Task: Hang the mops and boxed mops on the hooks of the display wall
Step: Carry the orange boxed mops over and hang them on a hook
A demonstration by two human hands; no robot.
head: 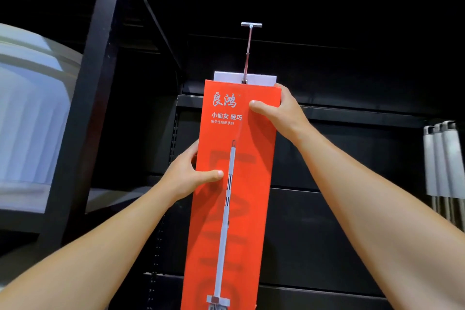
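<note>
Boxed mop (234,184), in a tall, narrow orange-red carton, fills the middle of our view and stands upright against a dark display wall (352,70). We look up along it from below. White Chinese lettering sits near the carton's top, and a picture of a long grey mop runs down its front. A white tab (261,78) shows just behind the carton's top edge.

A thin metal hook (247,53) reaches out from the wall above, ending in a short crossbar. The hook's lower end meets a small hole at the top edge of the carton; we cannot tell whether the carton's weight hangs from it.

Our left hand (191,173) holds the carton's left edge about a third of the way down, thumb pressed flat on the front, fingers wrapped out of sight behind. Our right hand (279,113) holds the upper right corner the same way, thumb across the front and fingers hidden behind the side. Both grips are clamped on the carton. Bare forearms stretch up from the lower corners of the view.

At the far right, several grey mop handles (444,158) hang side by side against the wall, well apart from the carton. At the left, a black shelf frame (83,108) surrounds a large pale rounded object (32,121), blurred.
</note>
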